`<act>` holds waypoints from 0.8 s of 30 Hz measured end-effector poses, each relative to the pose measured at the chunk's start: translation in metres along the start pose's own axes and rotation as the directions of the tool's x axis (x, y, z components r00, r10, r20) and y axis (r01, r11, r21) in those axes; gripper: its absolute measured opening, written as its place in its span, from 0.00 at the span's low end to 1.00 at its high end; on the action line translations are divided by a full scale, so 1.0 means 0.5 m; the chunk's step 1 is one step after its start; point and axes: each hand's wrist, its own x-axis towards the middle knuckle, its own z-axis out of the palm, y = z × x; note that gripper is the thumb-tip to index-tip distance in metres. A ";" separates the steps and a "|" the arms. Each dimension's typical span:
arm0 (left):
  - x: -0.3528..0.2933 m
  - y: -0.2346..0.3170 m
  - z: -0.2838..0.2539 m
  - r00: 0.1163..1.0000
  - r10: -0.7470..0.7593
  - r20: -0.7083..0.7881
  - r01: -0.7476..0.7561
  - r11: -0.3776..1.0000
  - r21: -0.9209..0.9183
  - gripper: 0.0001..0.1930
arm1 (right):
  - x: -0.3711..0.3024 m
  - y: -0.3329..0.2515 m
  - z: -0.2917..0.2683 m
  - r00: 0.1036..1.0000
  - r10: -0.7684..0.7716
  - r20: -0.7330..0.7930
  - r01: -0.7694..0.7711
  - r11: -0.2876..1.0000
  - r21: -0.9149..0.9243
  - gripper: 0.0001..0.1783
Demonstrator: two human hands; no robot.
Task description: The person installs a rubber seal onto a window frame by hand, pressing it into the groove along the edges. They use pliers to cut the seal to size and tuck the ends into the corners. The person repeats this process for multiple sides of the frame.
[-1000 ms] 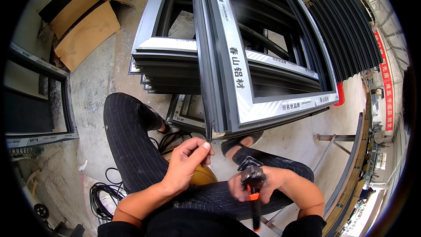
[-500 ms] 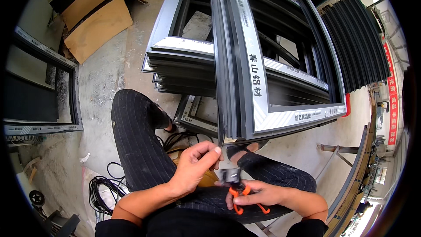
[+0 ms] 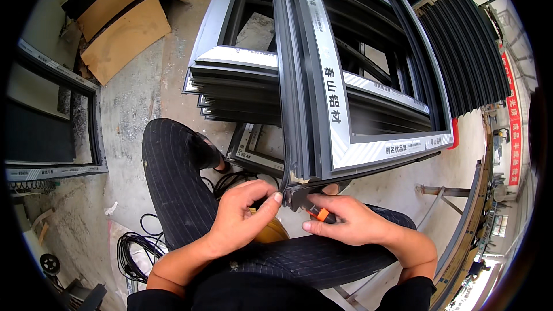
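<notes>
Open cardbd box (image 3: 127,41), R hand (image 3: 352,222) w/ tool (image 3: 321,213)

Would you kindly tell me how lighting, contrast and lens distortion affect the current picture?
In the head view, the fisheye lens bows the long brown-and-black bars at right; in the head view, brightness washes out the lower right rim; in the head view, the orange-and-black-handled hand tool's dark metal head blends with the thin black flexible strip, obscuring any contact.
</notes>
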 end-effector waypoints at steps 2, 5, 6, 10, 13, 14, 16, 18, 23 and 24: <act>0.003 0.010 -0.007 0.999 0.039 0.002 -0.039 0.996 0.078 0.08 | 0.001 -0.002 0.001 1.000 -0.026 -0.017 0.025 0.999 -0.036 0.32; 0.005 0.014 -0.015 0.992 0.128 0.014 -0.128 0.971 0.201 0.07 | 0.006 -0.012 -0.003 0.999 -0.036 -0.031 0.032 0.992 -0.125 0.31; 0.005 0.014 -0.018 0.987 0.162 0.020 -0.162 0.956 0.243 0.06 | 0.007 -0.016 -0.004 0.999 -0.035 -0.033 0.030 0.986 -0.161 0.31; 0.007 0.018 -0.023 0.976 0.213 0.051 -0.218 0.918 0.331 0.06 | 0.007 -0.021 -0.005 0.998 -0.039 -0.058 0.026 0.975 -0.223 0.29; 0.006 0.025 -0.023 0.971 0.232 0.057 -0.236 0.895 0.379 0.05 | 0.007 -0.018 -0.006 0.995 -0.062 -0.073 0.040 0.962 -0.271 0.28; 0.004 0.023 -0.022 0.969 0.243 0.052 -0.244 0.890 0.385 0.05 | 0.010 -0.019 -0.007 0.994 -0.075 -0.074 0.051 0.960 -0.277 0.28; 0.002 0.023 -0.021 0.968 0.247 0.048 -0.245 0.880 0.407 0.05 | 0.013 -0.019 -0.008 0.993 -0.092 -0.077 0.067 0.958 -0.279 0.28; 0.002 0.026 -0.022 0.970 0.236 0.057 -0.237 0.868 0.437 0.04 | 0.013 -0.018 -0.007 0.992 -0.096 -0.086 0.069 0.960 -0.273 0.28; 0.007 0.026 -0.019 0.959 0.277 0.056 -0.271 0.846 0.459 0.04 | 0.013 -0.016 -0.008 0.990 -0.101 -0.094 0.077 0.969 -0.234 0.27; 0.007 0.027 -0.019 0.959 0.276 0.056 -0.270 0.842 0.467 0.04 | 0.014 -0.016 -0.008 0.990 -0.107 -0.092 0.083 0.970 -0.228 0.27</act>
